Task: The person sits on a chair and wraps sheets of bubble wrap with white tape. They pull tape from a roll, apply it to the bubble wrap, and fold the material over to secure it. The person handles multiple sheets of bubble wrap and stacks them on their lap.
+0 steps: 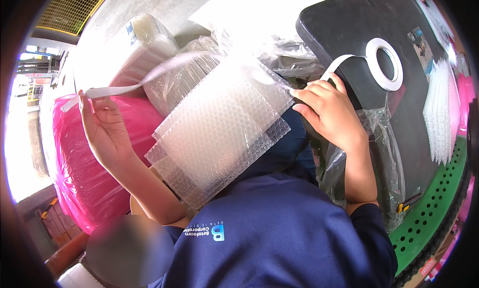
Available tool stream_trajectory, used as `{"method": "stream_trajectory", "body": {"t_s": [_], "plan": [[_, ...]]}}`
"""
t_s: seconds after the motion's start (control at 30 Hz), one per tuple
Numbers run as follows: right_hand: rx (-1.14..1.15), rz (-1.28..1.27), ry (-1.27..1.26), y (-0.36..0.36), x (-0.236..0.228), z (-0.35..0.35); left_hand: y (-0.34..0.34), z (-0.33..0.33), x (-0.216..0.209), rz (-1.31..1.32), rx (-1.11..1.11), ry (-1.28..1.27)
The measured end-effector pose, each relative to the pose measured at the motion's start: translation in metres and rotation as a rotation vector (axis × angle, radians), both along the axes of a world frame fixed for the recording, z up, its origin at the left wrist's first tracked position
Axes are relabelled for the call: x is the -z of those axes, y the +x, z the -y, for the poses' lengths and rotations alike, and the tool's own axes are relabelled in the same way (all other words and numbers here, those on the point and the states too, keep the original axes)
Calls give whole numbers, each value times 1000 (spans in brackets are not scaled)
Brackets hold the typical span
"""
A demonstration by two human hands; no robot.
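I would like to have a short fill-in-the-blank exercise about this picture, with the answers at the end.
1. Between the left hand and the right hand runs a ____ (colour) strip.
2. The tape roll lies nearer to the ____ (left/right) hand.
3. This roll rests on a ____ (colour) table.
4. The big bag beside the left forearm is ____ (colour).

Missing words: white; right; black; pink.
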State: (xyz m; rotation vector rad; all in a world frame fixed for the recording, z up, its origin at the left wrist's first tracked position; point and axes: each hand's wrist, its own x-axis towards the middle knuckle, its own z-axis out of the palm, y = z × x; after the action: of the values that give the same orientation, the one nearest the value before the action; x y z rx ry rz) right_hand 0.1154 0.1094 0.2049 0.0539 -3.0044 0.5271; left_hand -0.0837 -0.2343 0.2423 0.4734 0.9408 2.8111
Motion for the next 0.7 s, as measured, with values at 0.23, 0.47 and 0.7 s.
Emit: {"method": "stream_trajectory", "body": {"t_s": [0.23, 0.47, 0.7], "plan": [[28, -166, -105, 4, 11, -1, -18, 36, 25, 31, -750, -534], [132, -225, -273, 9, 7, -1, -5, 40, 29, 76, -928, -812], [388, -434, -965, 12, 8, -4, -12, 62, 29, -12, -712, -280]]}}
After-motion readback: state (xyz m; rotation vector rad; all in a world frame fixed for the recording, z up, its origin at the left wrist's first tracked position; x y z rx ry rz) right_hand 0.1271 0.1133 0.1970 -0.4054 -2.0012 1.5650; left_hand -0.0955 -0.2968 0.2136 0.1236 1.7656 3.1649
